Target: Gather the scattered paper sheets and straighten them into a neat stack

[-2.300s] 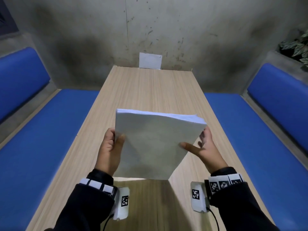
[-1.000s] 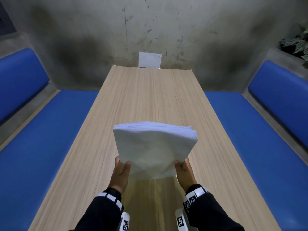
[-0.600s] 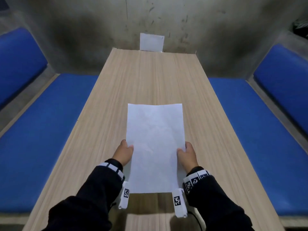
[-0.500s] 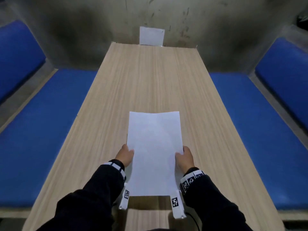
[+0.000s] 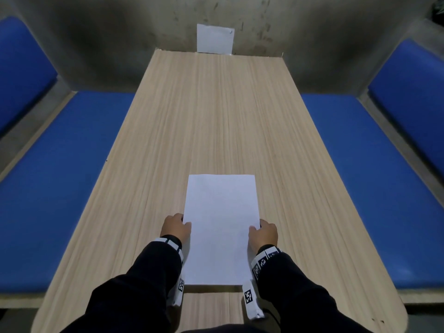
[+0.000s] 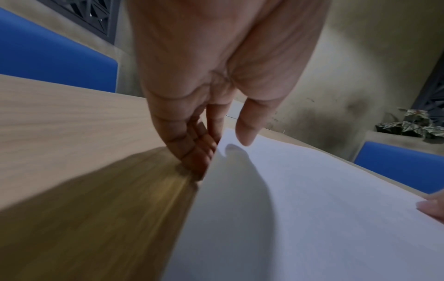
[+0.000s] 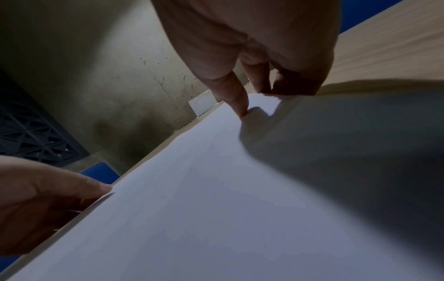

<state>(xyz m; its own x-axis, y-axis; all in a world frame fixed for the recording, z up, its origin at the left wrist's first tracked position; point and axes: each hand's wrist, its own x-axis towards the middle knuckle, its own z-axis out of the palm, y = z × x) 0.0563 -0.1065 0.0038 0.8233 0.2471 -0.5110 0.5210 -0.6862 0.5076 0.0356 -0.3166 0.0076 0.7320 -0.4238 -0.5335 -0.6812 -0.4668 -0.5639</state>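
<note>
The left hand's fingers curl under the paper stack's left edge, thumb over the top sheet; the right hand grips the opposite edge the same way, thumb tip pressing on top. The stack lies flat at lower centre of the head view, on the tabletop.

Likely risk: drawing the fingers out from beneath could drag the lower sheets sideways and fan the squared edges; uneven release would skew it.

Count: one stack, sheets uncountable; two hands; one white sheet on the wall at top centre; two blue benches.
</note>
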